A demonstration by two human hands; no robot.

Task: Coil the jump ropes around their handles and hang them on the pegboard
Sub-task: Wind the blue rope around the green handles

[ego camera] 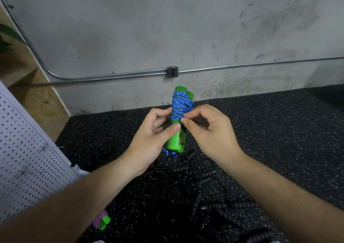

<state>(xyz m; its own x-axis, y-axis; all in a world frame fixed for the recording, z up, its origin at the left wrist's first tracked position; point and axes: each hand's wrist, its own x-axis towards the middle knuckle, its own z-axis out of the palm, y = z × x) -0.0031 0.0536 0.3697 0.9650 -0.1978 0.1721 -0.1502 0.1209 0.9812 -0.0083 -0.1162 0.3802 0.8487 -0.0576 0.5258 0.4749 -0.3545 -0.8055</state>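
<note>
A blue braided jump rope (181, 104) is coiled around its two green handles (175, 142), held upright above the floor at the centre of the view. My left hand (154, 136) grips the handles from the left, thumb pressed on the green part. From the right, my right hand (208, 131) pinches the lowest turns of the rope with thumb and forefinger. A short knotted blue end (172, 153) dangles below the handles. The white pegboard (24, 159) leans at the left.
Black jump ropes with ridged handles (204, 196) lie tangled on the speckled rubber floor (279, 131) below my hands. A second coiled rope, pink on green handles (102, 220), lies at lower left. A concrete wall with conduit and an outlet box (172, 72) stands ahead.
</note>
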